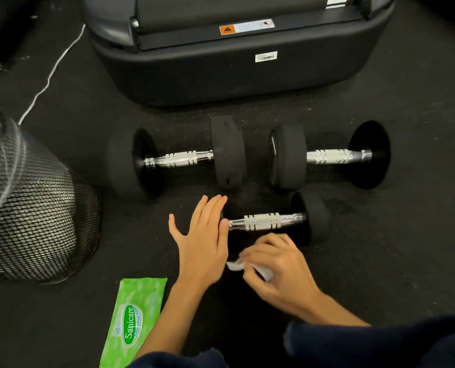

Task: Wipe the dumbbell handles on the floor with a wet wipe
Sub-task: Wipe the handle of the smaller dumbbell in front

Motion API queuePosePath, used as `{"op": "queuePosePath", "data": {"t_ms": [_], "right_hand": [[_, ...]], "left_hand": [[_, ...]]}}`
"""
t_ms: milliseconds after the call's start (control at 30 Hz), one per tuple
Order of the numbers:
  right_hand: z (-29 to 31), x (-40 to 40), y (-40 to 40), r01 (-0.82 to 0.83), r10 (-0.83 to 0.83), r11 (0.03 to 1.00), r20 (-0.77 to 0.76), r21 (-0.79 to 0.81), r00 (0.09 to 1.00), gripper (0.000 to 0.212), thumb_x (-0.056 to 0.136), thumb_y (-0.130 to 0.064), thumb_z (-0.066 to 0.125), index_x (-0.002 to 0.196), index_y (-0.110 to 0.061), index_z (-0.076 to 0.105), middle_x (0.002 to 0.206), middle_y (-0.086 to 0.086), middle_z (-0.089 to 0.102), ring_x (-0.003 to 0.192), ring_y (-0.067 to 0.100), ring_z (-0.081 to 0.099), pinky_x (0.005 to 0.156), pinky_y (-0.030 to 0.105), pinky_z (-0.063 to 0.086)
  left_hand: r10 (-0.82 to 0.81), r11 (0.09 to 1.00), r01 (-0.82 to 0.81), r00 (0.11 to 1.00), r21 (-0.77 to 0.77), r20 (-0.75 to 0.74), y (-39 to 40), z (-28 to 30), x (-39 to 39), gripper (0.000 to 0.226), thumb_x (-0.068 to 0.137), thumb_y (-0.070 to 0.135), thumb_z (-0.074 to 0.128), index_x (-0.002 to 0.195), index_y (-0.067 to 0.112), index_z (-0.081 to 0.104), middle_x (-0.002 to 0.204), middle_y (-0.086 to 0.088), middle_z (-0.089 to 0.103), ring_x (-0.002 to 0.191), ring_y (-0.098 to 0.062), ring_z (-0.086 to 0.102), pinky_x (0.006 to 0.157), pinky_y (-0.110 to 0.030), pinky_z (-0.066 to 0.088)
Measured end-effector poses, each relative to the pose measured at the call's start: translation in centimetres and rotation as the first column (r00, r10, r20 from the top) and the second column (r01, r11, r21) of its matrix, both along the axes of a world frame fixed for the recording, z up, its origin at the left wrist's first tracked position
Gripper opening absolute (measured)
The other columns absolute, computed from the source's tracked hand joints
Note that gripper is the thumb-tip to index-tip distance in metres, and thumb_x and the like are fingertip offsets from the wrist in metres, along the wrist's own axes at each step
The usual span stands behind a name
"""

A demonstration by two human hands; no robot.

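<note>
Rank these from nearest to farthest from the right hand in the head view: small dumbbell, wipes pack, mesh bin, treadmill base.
From the right hand, holding a wet wipe:
1. Small dumbbell, just ahead of it.
2. Wipes pack, lower left on the floor.
3. Treadmill base, far ahead.
4. Mesh bin, far left.

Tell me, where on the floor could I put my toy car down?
Bare black floor lies right of the small chrome-handled dumbbell. Another patch sits between the black mesh bin and the left hand, above the green wipes pack. It's crowded near the two big black dumbbells and the right hand holding the white wipe.
</note>
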State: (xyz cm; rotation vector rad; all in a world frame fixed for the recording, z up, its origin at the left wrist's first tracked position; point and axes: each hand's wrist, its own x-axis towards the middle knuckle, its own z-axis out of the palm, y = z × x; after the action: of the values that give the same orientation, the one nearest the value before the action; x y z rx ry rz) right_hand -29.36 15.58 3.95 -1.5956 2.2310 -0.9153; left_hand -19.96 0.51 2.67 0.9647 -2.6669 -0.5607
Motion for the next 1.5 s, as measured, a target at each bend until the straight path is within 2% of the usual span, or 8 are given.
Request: {"op": "queuePosePath", "data": {"t_ms": [133,300,600,733,833,1000,1133,1500], "right_hand": [[0.4,0.2,1.3,0.137,-0.138,0.990,0.363,0.028,0.921,0.026,0.090,-0.041,0.051,0.089,-0.029,0.074,0.095,-0.016,0.059,0.092,0.008,0.058,0.076,0.030,0.050],[1.8,-0.8,1.7,0.427,-0.199,0.903,0.842,-0.042,0.502,0.021,0.091,-0.027,0.059,0.098,-0.016,0.076,0.098,0.004,0.072,0.092,0.018,0.068,0.077,0.029,0.053],[2.6,-1.7,2.2,0.519,-0.157,0.852,0.911,-0.071,0.382,0.017,0.079,-0.006,0.065,0.095,-0.004,0.069,0.084,0.007,0.072,0.083,0.019,0.070,0.077,0.025,0.056],[3.5,-2.9,2.8,0.513,-0.323,0.847,0.636,-0.136,0.701,0.027,0.083,0.010,0.065,0.093,-0.015,0.068,0.085,0.001,0.070,0.081,0.015,0.069,0.069,0.025,0.056],[3.2,-4.9,3.7,0.559,-0.487,0.769,0.283,-0.309,0.826,0.020,0.079,0.002,0.068,0.089,-0.016,0.067,0.084,-0.004,0.064,0.074,0.015,0.061,0.064,0.028,0.049],[1.7,-8.1,4.3,0.667,-0.627,0.723,0.233,-0.180,0.743,0.031,0.080,-0.028,0.069,0.109,-0.023,0.063,0.104,-0.010,0.059,0.093,0.017,0.056,0.078,0.028,0.044],[0.0,-8.1,3.6,0.611,-0.596,0.782,0.437,0.125,0.674,0.066,0.084,-0.050,0.067,0.143,-0.028,0.046,0.136,-0.010,0.054,0.124,0.007,0.052,0.105,0.036,0.045],[-0.6,-7.8,3.1,0.625,-0.580,0.771,0.541,0.121,0.610,0.066,0.088,-0.036,0.067,0.148,-0.028,0.041,0.103,-0.034,0.056,0.094,-0.022,0.058,0.082,0.008,0.047]], "left_hand": [[-0.107,0.994,0.109,0.976,0.000,-0.188,0.3,2.1,-0.4,0.044,0.101,0.036,0.037,0.144,0.028,0.044,0.152,0.018,0.038,0.146,-0.001,0.019,0.119,-0.053,-0.001],[0.082,0.799,0.260,0.846,0.543,-0.527,4.3,4.9,-0.9,0.046,0.089,0.036,0.065,0.132,0.018,0.057,0.132,0.009,0.061,0.127,-0.009,0.053,0.105,-0.024,0.040],[0.473,-0.413,0.108,0.874,0.904,0.111,6.6,4.2,-1.9,0.050,0.073,0.032,0.072,0.114,0.003,0.068,0.114,-0.021,0.069,0.099,-0.030,0.068,0.089,-0.041,0.053],[0.537,-0.215,0.177,0.843,0.960,-0.035,6.4,4.9,-2.7,0.040,0.080,0.019,0.065,0.116,0.002,0.067,0.112,-0.020,0.070,0.103,-0.032,0.069,0.089,-0.044,0.056],[0.502,0.243,0.182,0.817,0.953,-0.284,5.0,5.5,-4.0,0.029,0.081,0.021,0.069,0.107,0.010,0.072,0.102,-0.012,0.075,0.099,-0.030,0.070,0.085,-0.043,0.057],[-0.214,0.937,0.302,0.895,0.178,-0.391,2.6,3.6,-7.0,0.037,0.097,0.010,0.051,0.132,0.016,0.060,0.132,0.003,0.062,0.126,-0.010,0.054,0.106,-0.032,0.042],[-0.456,0.853,0.481,0.875,-0.200,0.162,4.4,-1.4,-7.4,0.058,0.082,0.019,0.054,0.140,0.016,0.052,0.141,-0.001,0.056,0.133,-0.019,0.049,0.106,-0.041,0.042],[-0.504,0.835,0.533,0.841,-0.139,0.194,5.6,-2.0,-6.4,0.066,0.083,0.009,0.042,0.149,0.012,0.036,0.155,-0.005,0.036,0.144,-0.023,0.030,0.117,-0.043,0.029]]}}
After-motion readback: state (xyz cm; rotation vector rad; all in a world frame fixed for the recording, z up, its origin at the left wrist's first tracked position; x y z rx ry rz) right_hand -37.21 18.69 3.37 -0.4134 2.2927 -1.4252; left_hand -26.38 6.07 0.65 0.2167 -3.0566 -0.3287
